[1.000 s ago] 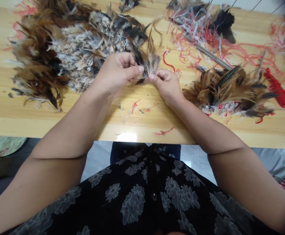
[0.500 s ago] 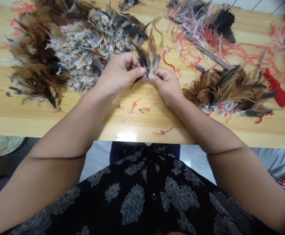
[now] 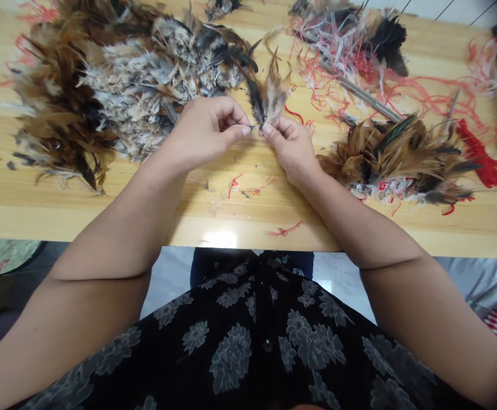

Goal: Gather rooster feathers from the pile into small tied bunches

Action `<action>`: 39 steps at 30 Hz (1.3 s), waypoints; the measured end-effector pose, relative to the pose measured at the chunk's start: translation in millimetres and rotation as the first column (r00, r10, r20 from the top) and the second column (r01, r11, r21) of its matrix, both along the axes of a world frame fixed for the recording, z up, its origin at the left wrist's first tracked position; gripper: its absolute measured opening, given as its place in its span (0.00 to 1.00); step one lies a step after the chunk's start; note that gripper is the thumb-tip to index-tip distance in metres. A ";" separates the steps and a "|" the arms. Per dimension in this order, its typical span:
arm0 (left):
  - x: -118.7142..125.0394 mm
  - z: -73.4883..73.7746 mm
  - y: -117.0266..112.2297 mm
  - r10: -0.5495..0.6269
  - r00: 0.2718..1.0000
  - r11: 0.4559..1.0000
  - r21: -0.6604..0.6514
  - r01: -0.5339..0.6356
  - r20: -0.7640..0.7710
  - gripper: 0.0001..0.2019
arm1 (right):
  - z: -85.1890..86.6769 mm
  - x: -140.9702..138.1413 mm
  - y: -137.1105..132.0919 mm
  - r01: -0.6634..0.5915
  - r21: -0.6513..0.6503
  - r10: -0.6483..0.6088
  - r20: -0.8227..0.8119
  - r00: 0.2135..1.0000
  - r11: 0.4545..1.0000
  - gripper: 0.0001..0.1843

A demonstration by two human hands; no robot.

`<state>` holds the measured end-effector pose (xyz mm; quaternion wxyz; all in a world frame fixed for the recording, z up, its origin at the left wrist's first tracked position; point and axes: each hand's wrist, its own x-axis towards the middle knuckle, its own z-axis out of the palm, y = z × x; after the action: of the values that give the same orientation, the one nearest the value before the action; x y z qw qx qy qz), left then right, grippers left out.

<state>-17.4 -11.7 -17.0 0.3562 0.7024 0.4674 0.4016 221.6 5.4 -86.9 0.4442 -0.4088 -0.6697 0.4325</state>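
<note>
A small bunch of brown and black feathers [image 3: 269, 94] fans upward from my right hand [image 3: 292, 145], whose thumb and finger pinch its base. My left hand [image 3: 212, 128] is closed in a pinch just left of that base. Between its fingertips and the bunch runs a thin dark strand [image 3: 252, 126]; whether it is thread or a feather's stem I cannot make out. Behind my left hand lies a big heap of feathers [image 3: 133, 80], brown at the edges and pale grey in the middle. A second pile, of glossy brown feathers [image 3: 406, 151], lies beside my right forearm.
The wooden table [image 3: 115, 213] carries tangled pink and white strings [image 3: 346, 42] at the back right, over grey sticks [image 3: 370, 99]. Dark feathers [image 3: 388, 45] lie among them. A red bundle of thread [image 3: 483, 156] sits far right. Short red scraps [image 3: 285, 229] lie near the front edge.
My left fingertips have drawn slightly away from the feather bunch, showing the thin dark strand between. The bunch has shifted a little to the right in my right hand.
</note>
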 end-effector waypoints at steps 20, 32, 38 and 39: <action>-5.9 24.8 -13.3 0.070 0.873 0.922 0.366 0.128 -0.483 0.08 | 9.2 -2.9 -2.8 0.014 -0.089 -0.013 0.009 1.000 0.996 0.33; 1.2 30.2 -15.4 0.009 0.920 0.966 0.241 0.093 -0.391 0.06 | 23.9 -1.5 -9.0 -0.013 -0.066 0.020 0.116 0.993 0.998 0.38; 6.4 24.8 -12.8 0.005 0.959 0.979 0.197 0.052 -0.282 0.09 | 21.5 -1.9 -8.8 -0.028 -0.063 0.035 0.111 0.993 0.998 0.40; 6.8 23.6 -12.3 0.011 0.965 0.980 0.193 0.041 -0.261 0.09 | 21.8 -2.0 -8.7 -0.030 -0.058 0.037 0.114 0.993 0.998 0.39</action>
<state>-10.7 -24.0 6.6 0.2234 0.7845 0.4627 0.3473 219.5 -3.2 -65.1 0.3857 -0.4343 -0.6885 0.4343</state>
